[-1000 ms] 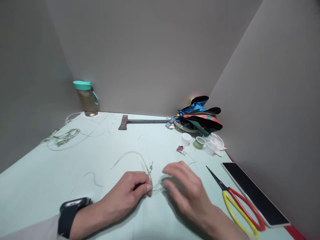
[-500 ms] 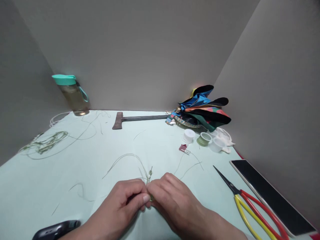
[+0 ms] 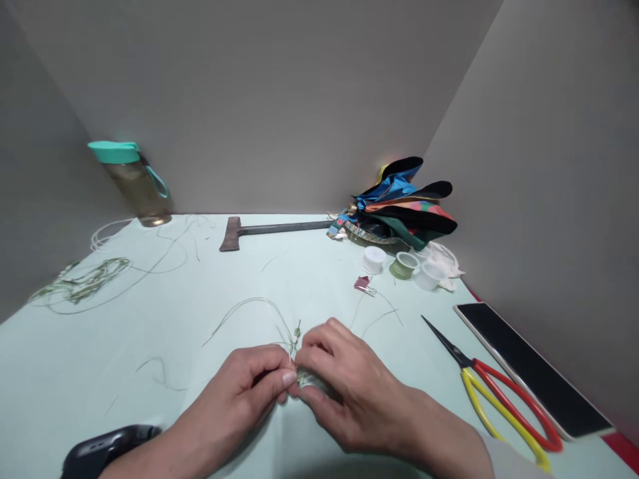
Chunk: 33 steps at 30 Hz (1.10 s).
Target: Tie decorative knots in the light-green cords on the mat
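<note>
Near the table's front edge, thin green cord [image 3: 294,344] runs up from between my two hands, with a small knotted or beaded end on top and loose strands arching to the left. My left hand [image 3: 249,389] pinches the cord work between thumb and index finger. Touching it from the other side is my right hand [image 3: 352,386], its fingers bent over the cord and its thumb lower down. A bit of green braid shows in the gap between that thumb and the fingers. The rest of the piece is hidden by my hands.
On the right lie red-and-yellow-handled scissors [image 3: 466,364] and a dark flat panel [image 3: 534,369]. Spools [image 3: 373,259], a small maroon piece [image 3: 362,284] and a colourful fabric bundle [image 3: 404,209] are farther back. An axe [image 3: 232,234], a bottle [image 3: 132,186] and a cord bundle [image 3: 94,279] sit farther left.
My right thumb and fingers have spread slightly, showing more green braid between them. My left hand keeps its pinch. The whole view has shifted a little.
</note>
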Each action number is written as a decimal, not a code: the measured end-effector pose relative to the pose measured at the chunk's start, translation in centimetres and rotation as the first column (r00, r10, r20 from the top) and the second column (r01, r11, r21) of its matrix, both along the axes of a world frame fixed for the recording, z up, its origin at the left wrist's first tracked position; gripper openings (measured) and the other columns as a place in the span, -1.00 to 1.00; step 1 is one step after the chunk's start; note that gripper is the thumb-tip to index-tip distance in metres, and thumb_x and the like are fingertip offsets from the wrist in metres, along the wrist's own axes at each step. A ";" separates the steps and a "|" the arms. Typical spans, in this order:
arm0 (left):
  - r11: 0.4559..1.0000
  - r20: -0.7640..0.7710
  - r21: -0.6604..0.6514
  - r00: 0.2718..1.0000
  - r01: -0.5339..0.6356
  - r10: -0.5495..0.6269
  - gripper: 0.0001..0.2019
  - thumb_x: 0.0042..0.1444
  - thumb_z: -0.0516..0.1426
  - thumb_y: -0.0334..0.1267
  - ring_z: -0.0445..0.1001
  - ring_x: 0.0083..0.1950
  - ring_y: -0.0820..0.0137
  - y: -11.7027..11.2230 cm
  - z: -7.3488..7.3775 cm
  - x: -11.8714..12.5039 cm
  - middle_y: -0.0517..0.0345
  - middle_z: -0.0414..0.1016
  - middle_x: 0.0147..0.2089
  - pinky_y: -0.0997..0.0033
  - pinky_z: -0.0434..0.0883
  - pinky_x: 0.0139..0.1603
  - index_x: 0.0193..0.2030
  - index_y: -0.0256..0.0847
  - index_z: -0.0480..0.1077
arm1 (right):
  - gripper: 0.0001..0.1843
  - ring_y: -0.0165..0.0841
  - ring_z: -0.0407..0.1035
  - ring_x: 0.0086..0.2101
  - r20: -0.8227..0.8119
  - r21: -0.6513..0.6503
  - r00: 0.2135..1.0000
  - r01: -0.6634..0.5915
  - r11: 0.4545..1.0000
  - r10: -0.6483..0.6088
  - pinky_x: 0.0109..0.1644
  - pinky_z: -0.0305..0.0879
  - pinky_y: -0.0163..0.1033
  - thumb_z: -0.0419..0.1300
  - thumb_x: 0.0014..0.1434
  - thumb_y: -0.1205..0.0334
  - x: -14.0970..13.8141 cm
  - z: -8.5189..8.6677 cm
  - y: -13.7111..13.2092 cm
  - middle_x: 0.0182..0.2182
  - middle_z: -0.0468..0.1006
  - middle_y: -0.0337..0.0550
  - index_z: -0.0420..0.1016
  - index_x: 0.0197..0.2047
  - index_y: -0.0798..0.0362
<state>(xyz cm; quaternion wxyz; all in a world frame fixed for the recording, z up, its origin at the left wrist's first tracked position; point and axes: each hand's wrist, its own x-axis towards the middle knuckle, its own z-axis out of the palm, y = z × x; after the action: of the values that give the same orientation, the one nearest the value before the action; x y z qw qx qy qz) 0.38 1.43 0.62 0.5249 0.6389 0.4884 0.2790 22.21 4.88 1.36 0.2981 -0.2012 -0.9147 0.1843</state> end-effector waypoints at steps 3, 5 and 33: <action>1.000 -0.020 -0.007 1.000 0.007 -0.007 -0.58 0.36 0.12 0.10 0.32 -0.36 0.33 0.0 0.7 0.1 0.26 0.35 -0.43 0.30 0.25 -0.27 -0.42 -0.14 0.39 | -0.79 -0.23 0.37 -0.14 -0.035 -0.098 0.999 0.016 0.995 -0.020 -0.08 0.41 -0.18 0.33 0.37 0.11 -0.1 -0.1 0.2 -0.17 0.48 -0.06 0.55 -0.10 0.09; 1.000 -0.035 -0.008 0.999 0.017 -0.017 -0.61 0.34 0.11 0.03 0.27 -0.36 0.34 0.0 1.2 0.3 0.27 0.32 -0.43 0.31 0.20 -0.29 -0.45 -0.13 0.36 | -0.79 -0.27 0.38 -0.14 -0.051 -0.138 0.999 0.002 0.990 -0.009 -0.07 0.42 -0.22 0.30 0.42 0.09 -0.2 -0.3 0.4 -0.20 0.47 -0.11 0.55 -0.14 0.07; 0.975 0.038 -0.221 0.999 -0.019 0.028 -0.58 0.33 0.18 0.14 -0.05 -0.58 0.52 0.3 1.9 0.3 0.39 0.21 -0.50 0.46 -0.05 -0.58 -0.34 -0.20 0.44 | -0.69 -0.28 0.38 -0.27 -0.107 0.093 0.988 -0.099 0.991 0.109 -0.14 0.34 -0.18 -0.04 0.50 0.51 0.2 -2.1 1.3 -0.26 0.62 -0.02 0.51 0.06 0.19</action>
<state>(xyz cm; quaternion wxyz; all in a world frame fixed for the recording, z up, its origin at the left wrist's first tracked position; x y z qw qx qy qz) 0.71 1.69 2.55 0.5991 0.5650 0.5130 0.2422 22.44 6.14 -0.70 0.3473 -0.1293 -0.9131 0.1701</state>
